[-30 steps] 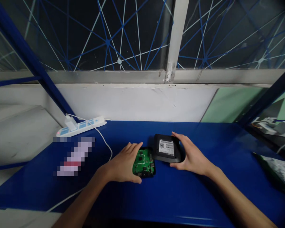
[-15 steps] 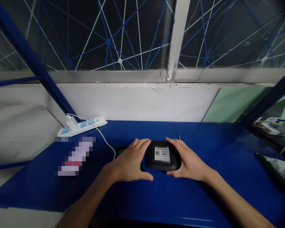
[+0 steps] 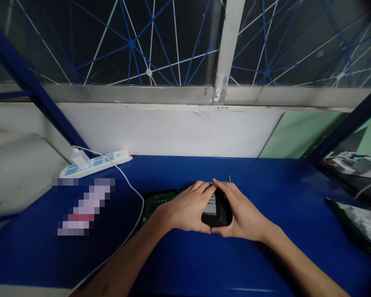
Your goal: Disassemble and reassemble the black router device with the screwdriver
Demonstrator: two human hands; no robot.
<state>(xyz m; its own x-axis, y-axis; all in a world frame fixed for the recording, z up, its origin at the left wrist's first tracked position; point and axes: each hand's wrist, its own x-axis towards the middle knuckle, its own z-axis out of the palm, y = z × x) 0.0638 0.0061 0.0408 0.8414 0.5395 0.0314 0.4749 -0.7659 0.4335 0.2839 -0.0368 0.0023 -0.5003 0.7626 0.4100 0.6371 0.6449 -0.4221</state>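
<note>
A black plastic device cover (image 3: 221, 209) with a white printed label sits between my two hands above the blue table. My left hand (image 3: 188, 207) is wrapped over its left side and hides part of the label. On the right side, my right hand (image 3: 245, 212) grips the cover, fingers along the far edge and thumb at the near edge. The fingertips of both hands come together there. Left of them lies a green circuit board (image 3: 154, 201) in a black shell, partly covered by my left hand and wrist.
A thin rod-like tool (image 3: 229, 178) lies behind my right hand, mostly hidden. At the back left is a white power strip (image 3: 99, 163) with a plug and a white cable (image 3: 132, 187). A silvery bag (image 3: 360, 222) lies at the right on the blue table (image 3: 185, 264).
My left hand has left the circuit board and closed on the cover's left side. My right hand brought the cover slightly left and nearer. The board now lies farther left.
</note>
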